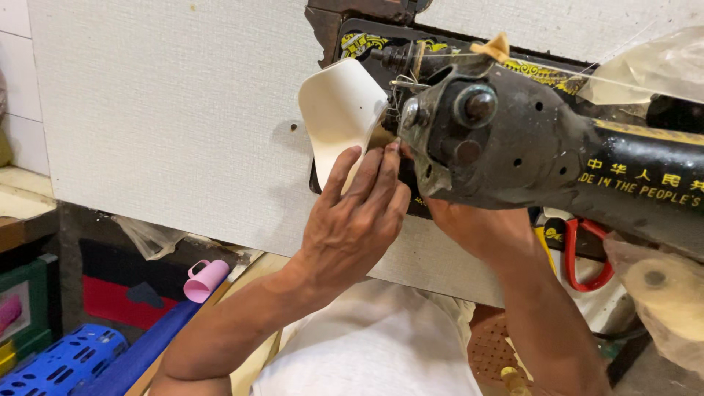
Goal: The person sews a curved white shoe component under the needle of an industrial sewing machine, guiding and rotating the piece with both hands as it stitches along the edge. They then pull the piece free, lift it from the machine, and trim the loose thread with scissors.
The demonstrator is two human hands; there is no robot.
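Observation:
A black sewing machine [528,139] with gold markings fills the upper right. A curved cream-coloured piece of stiff material [339,110] sticks out to the left of the machine's needle end. My left hand [352,220] pinches the lower edge of that piece, fingertips close to the needle area. My right hand [477,231] reaches up under the machine head; its fingers are hidden behind the machine, so what it touches cannot be seen. My white-clothed lap [374,352] lies below.
A large white textured panel [169,110] spreads over the table. Red-handled scissors [587,257] hang right of my right arm. A pink cup [205,280] and a blue plastic basket [62,363] lie lower left. Clear plastic wrap [653,66] sits at top right.

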